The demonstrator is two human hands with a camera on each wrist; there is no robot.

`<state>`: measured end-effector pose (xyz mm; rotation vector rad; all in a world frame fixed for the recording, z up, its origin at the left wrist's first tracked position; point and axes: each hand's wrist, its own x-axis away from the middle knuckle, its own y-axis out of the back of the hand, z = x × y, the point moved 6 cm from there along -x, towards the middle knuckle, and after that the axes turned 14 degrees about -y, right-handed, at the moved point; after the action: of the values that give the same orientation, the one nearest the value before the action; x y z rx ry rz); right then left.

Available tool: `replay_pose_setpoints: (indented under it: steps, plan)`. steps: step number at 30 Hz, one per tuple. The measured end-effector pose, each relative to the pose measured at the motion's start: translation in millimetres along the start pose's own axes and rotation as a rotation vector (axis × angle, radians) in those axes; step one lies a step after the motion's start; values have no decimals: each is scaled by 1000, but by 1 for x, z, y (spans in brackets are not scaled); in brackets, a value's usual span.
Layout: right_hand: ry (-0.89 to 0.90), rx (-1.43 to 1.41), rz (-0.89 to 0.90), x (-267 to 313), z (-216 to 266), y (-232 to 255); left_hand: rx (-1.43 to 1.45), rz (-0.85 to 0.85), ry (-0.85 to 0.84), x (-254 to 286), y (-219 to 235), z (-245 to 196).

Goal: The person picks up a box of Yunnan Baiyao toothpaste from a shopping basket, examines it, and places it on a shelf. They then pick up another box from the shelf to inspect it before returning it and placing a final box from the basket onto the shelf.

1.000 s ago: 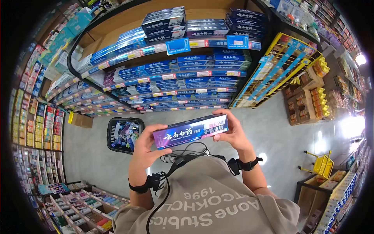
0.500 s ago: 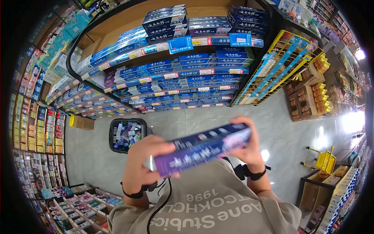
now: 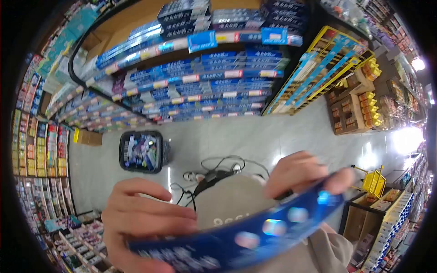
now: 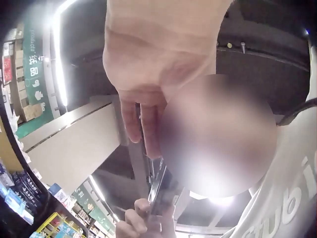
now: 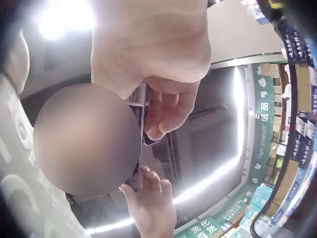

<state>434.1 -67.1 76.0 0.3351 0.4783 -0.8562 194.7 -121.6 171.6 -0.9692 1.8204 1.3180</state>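
Note:
A blue toothpaste box point(image 3: 236, 245) is lifted close to the head camera, slanting up toward the right and blurred. My left hand point(image 3: 141, 218) grips its left end, fingers along the upper edge. At the other end my right hand point(image 3: 302, 175) holds the box, fingers curled over the top. In the left wrist view the left hand point(image 4: 158, 64) is large and the box point(image 4: 159, 186) shows narrow and edge-on. The right wrist view has the right hand point(image 5: 153, 49) on the same box, with the left hand point(image 5: 151, 206) at its far end.
Ahead stands a shelf unit point(image 3: 182, 84) stacked with similar toothpaste boxes. On the floor at left is a black basket point(image 3: 164, 152) filled with packages. A yellow wire rack point(image 3: 314, 73) adjoins the shelves, and a small yellow cart point(image 3: 374, 183) stands at right. Cables point(image 3: 223, 159) hang before the body.
Both hands have raised the box toward the head camera and tipped it, so its lettered purple front has given way to a blue face with round spots.

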Motion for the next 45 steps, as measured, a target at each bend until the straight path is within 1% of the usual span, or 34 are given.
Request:
replay_pose_setpoints:
  steps: [1,4,6,8,9,10,11,12,14,15,16,17,18,19,20,21,22,23,24,25,26,29,32,33,35,36,37,38,39,40,43,45]
  plan:
    - [2,9,21,-3,-1,-6,18,-30,8,10,7,4]
    - [-35,4,31,-6,-11,-14,47,-321,126,60,11,21]
    - [-110,-24,27,0,-26,-15,-12,-541,237,87,10,25]
    - [-161,-33,44,1,-39,-12,68,-570,355,107,0,30]
    - [-193,9,55,4,-45,-9,106,-583,403,109,0,39]
    - [-215,61,64,7,-52,-6,279,-568,490,88,-8,50]
    - [-237,116,23,10,-58,-6,314,-615,509,89,-12,60]
    - [-254,130,-76,14,-62,-9,351,-662,536,93,-16,66]
    - [-351,148,-62,8,-61,-10,235,-673,575,90,-14,71]
    - [-362,106,-75,7,-63,-10,177,-676,599,91,-10,71]
    - [-375,59,-90,6,-67,-10,185,-620,579,97,-9,74]
    - [-389,8,-105,6,-73,-11,127,-617,544,103,-7,75]
    - [-420,43,-133,7,-81,-9,67,-611,505,107,-8,77]
    - [-453,73,-162,10,-89,-6,9,-587,502,112,-8,79]
    - [-491,93,-195,10,-96,-4,-20,-577,535,112,-9,76]
    - [-500,92,-218,4,-96,-3,-45,-566,516,119,-10,79]
    - [-484,111,-175,1,-102,-3,-65,-555,495,126,-10,82]
    - [-469,137,-136,-1,-110,-2,-45,-548,531,130,-10,84]
    - [-460,172,-96,-2,-116,-1,-23,-549,483,134,-10,87]
    - [-494,84,-57,-1,-122,-1,-22,-546,508,140,-10,88]
    - [-501,78,-32,-4,-126,0,-19,-550,534,146,-9,90]
    - [-549,40,45,-13,-131,-2,-37,-650,527,155,-3,89]
    - [-520,51,130,-31,-129,-10,-95,-719,556,160,3,91]
    - [-496,67,134,-38,-128,-10,-49,-693,492,164,6,93]
    - [-449,93,141,-49,-128,-11,-85,-663,478,173,10,97]
    - [-454,71,143,-55,-127,-12,-100,-649,471,174,10,98]
    - [-459,50,141,-62,-126,-13,-81,-699,460,176,11,99]
    - [-464,31,138,-66,-126,-13,-84,-707,441,178,12,100]
    - [-518,-27,154,-68,-131,-14,-85,-714,420,180,14,102]
    - [-509,-17,154,-73,-129,-15,-85,-721,395,181,16,104]
    - [-463,36,142,-92,-121,-15,-89,-682,415,182,25,108]
    - [-413,84,123,-100,-120,-20,-132,-612,465,175,33,107]
